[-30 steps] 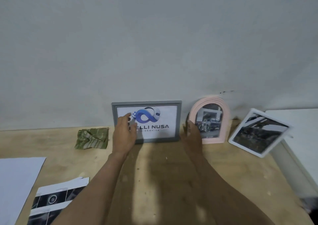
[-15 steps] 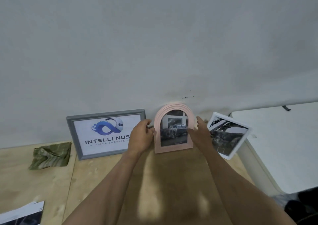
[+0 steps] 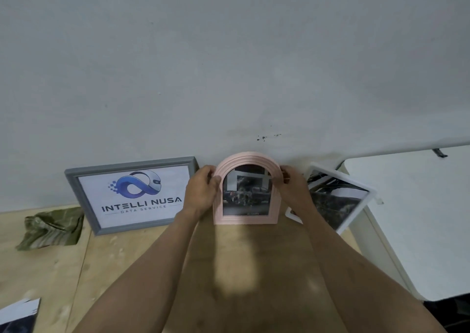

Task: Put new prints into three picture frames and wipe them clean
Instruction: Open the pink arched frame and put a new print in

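Observation:
A pink arched frame with a dark car print stands upright against the wall in the middle. My left hand grips its left edge and my right hand grips its right edge. To its left a grey rectangular frame with a blue logo print leans on the wall. To its right a white square frame with a dark print leans tilted, partly hidden behind my right forearm. A crumpled green cloth lies at the far left on the wooden table.
A white table top adjoins the wooden table on the right, its edge close to the white frame. Printed sheets show at the bottom left corner. The grey wall stands right behind the frames.
Both hands left the grey frame and moved right to the pink arched frame, then closed on its two sides. My view turned to the right.

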